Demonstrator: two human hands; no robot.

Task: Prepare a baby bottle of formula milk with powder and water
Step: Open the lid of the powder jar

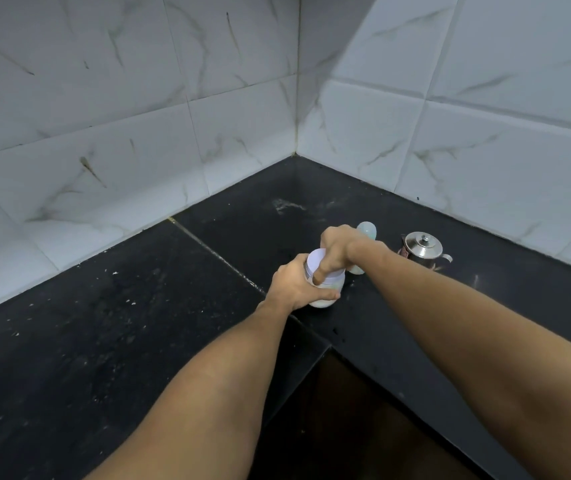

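Observation:
A small white jar with a pale lid (325, 277) stands on the black counter (138, 323) near the corner. My left hand (292, 284) wraps around the jar's body from the left. My right hand (337, 249) grips the lid from above, fingers curled over its rim. Behind my right wrist stands a translucent baby bottle (366, 231), mostly hidden by the hand and forearm. To its right sits a small steel kettle (422, 250) with its lid on.
White marble-pattern tiled walls (138, 133) meet in a corner behind the counter. The counter has an inner corner edge (329, 346) close to me, with a dark floor below. White specks and a smear lie on the counter surface.

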